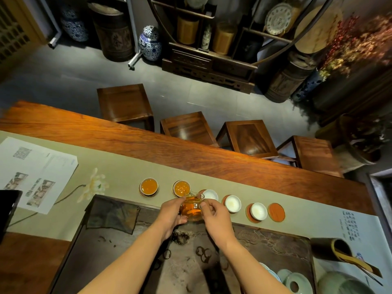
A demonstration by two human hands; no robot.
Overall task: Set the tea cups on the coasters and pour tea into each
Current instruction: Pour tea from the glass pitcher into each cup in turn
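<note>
Five cups stand in a row on the cloth runner (pixel 118 166) that covers the middle of the surface, toward its far long edge.

Filled: first cup (pixel 149 186), nearest the left end of the row, amber to near the brim, seated on its coaster.

Filling: second cup (pixel 181 187), also on a coaster, tea showing inside and the liquid rippled. A glass pitcher (pixel 191 206) is tipped with its lip at this cup's near rim.

Empty: third cup (pixel 210 195), fourth cup (pixel 233 203) and fifth cup (pixel 258 211), white inside. Each sits off-centre on a red coaster, with an arc of red showing at its left side.

Spare: sixth coaster (pixel 276 212), bare, at the right end of the row, just beside the fifth cup. No cup for it is plainly in view; the pale ware at the near right corner may be cups or lids, too cropped to tell.

Hands: left hand (pixel 170 213) cradles the pitcher from below and to its left; right hand (pixel 214 215) pinches its right side, thumb on the glass. Both are closed on it.

Progress, by judgement: placing nearly finished, pouring under halfway, with three cups left and the pitcher roughly half full.
</note>
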